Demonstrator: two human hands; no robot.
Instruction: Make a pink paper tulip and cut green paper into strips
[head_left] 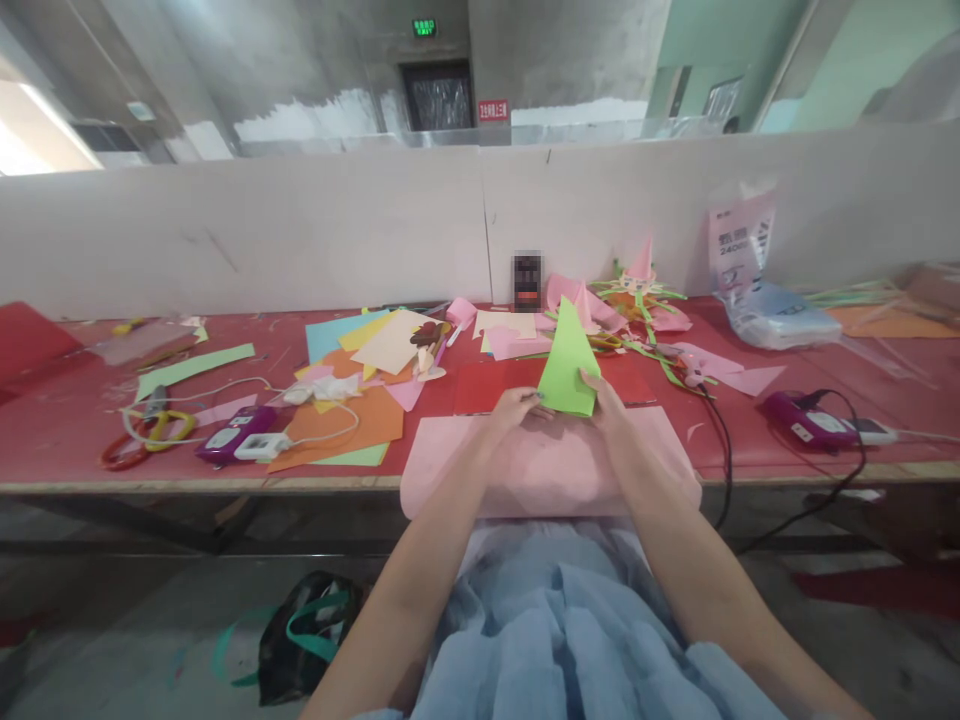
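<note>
A bright green piece of paper (570, 365), shaped into a tall pointed triangle, stands between my two hands above the front of the table. Whether it is a flat fold or a rolled cone I cannot tell. My left hand (517, 408) pinches its lower left corner, with some fingers behind the paper. On the other side my right hand (606, 398) grips the right edge, its thumb on the front face. Beneath both hands lies a pink cloth-like sheet (547, 465) draped over the table edge, and behind them a red sheet (487, 385).
Coloured paper sheets (352, 420) are piled at left, near scissors (171, 425) and a purple device (236, 435) with a white cable. Pink and green paper crafts (641, 285) stand behind right. Another purple device (808, 420) and a plastic bag (780, 315) lie farther right.
</note>
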